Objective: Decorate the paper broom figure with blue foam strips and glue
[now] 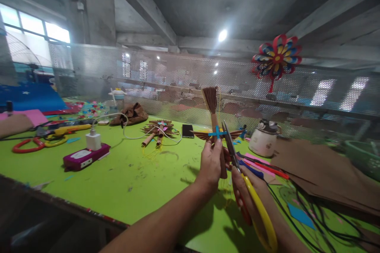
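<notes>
My left hand [211,162] grips a brown paper figure [210,101] by its lower stem, above the green table. The figure stands upright, with a pleated fan at its top, pleated wings spread to both sides and a blue paper cross [218,131] at its middle. My right hand [240,184] holds scissors [255,201] with one yellow and one red handle loop. Their blades point up, right beside the figure and the blue cross. Whether the blades touch the paper I cannot tell. Part of my right fingers is hidden behind the scissors.
On the left lie a purple power strip [86,158] with a white charger, red-handled scissors [28,145] and a yellow glue gun [73,128]. Farther back are brown pleated pieces [160,129] and a phone [188,131]. A kettle-like jug [263,138] and brown paper sheets [323,166] occupy the right.
</notes>
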Motion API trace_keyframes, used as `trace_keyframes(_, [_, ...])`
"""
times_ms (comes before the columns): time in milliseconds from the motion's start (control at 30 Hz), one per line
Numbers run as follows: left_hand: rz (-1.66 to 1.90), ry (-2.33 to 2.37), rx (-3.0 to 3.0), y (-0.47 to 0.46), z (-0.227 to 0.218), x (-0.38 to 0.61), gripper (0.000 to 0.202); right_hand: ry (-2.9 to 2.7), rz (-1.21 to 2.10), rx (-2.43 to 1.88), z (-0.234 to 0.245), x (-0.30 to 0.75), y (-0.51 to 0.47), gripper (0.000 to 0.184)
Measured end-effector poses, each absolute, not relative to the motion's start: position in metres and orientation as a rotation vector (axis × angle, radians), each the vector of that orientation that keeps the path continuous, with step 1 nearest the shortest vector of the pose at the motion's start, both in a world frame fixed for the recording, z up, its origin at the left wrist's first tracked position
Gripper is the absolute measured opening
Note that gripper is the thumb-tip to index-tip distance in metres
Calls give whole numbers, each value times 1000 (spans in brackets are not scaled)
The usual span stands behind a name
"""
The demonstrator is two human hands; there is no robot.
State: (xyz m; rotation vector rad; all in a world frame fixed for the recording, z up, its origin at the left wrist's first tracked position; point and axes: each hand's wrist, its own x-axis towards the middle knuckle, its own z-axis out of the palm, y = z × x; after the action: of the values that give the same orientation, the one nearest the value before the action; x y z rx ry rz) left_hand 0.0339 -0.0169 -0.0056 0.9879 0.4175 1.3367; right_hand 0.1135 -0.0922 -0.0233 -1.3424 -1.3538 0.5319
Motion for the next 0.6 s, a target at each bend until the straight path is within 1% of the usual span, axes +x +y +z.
trace_keyframes(100, [1340, 421, 999, -16, -6, 34, 35, -1370, 542, -1344, -25, 115, -91, 36])
trace_keyframes(367, [1337, 426, 997, -17, -7, 34, 32, -1448, 576, -1418, -24, 120, -91, 44])
trace_keyframes(600, [1352, 433, 1024, -19, -4, 33, 28, -1433, 556, -1405, -22, 118, -91, 44])
